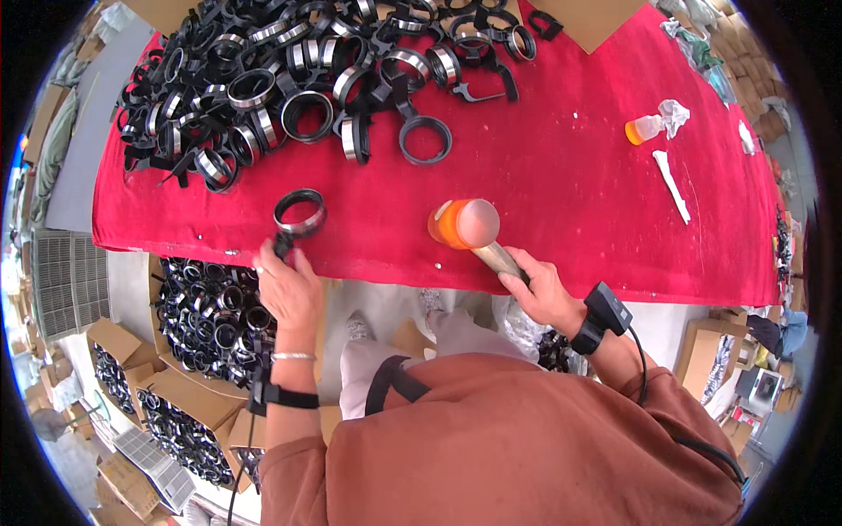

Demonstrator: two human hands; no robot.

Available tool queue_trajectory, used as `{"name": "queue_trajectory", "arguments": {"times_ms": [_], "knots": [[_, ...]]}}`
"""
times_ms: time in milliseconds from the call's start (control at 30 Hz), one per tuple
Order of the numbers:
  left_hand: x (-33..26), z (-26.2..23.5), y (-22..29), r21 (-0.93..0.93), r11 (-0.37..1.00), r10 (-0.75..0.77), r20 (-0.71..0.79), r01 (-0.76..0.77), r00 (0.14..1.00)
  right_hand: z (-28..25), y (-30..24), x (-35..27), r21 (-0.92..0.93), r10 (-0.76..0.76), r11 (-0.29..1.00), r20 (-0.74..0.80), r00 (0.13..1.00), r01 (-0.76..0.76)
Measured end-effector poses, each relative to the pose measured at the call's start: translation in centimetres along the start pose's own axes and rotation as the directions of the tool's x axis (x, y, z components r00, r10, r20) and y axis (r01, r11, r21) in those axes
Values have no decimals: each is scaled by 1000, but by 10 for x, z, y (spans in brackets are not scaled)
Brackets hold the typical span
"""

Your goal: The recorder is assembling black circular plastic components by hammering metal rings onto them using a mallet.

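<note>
Ring clamp (pixel 299 210) lies alone at near edge of red cloth (pixel 570 193); left hand (pixel 288 285) pinches its tab. Right hand (pixel 537 287) grips mallet (pixel 465 225), head hovering beside. Judging progress: large pile (pixel 289 79) waits behind; boxes (pixel 189 351) of clamps below.

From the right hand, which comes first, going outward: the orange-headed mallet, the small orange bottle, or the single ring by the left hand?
Seen from the head camera, measured from the right hand:
1. Orange-headed mallet, held in that hand, at the cloth's near edge.
2. Single ring, to the left, by the left hand.
3. Small orange bottle, farther up on the right.
</note>
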State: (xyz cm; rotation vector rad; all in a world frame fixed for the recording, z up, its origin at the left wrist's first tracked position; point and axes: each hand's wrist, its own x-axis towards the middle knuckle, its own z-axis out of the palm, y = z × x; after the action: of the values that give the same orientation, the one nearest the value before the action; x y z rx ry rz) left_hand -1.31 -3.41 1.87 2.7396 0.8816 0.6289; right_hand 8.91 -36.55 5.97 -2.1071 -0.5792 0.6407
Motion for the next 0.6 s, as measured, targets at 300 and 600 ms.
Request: {"name": "queue_trajectory", "arguments": {"times_ms": [300,600], "knots": [[-55,7,-27,-314,930,-49,403,188,914,50,-22,-17,61,140,989,-167,976,-132],[-36,15,-41,-624,272,-122,732,732,670,79,-106,-25,55,74,996,-238,968,-63]]}}
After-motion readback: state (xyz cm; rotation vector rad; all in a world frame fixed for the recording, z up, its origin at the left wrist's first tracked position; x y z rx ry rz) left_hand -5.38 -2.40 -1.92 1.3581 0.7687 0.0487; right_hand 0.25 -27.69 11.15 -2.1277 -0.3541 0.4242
